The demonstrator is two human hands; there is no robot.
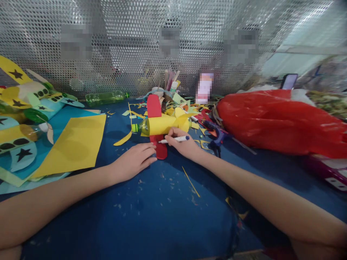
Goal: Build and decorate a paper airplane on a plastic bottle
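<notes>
A toy plane (162, 125) made from a green plastic bottle wrapped in yellow lies on the blue table, its capped neck to the left. One red wing points away from me and the other red wing (162, 151) points toward me. My right hand (185, 143) grips a white marker (177, 139) with a dark blue end, its tip at the near wing. My left hand (135, 160) lies with fingers stretched out, fingertips at that wing's left edge. A yellow propeller strip (123, 139) sits at the bottle cap.
Finished bottle planes (20, 139) and yellow sheets (74, 144) lie at the left. A green bottle (107, 97) rests by the perforated metal screen. Paper scraps, a blue glue gun (218, 135) and a large red bag (271, 121) are at the right. A phone (205, 88) stands behind.
</notes>
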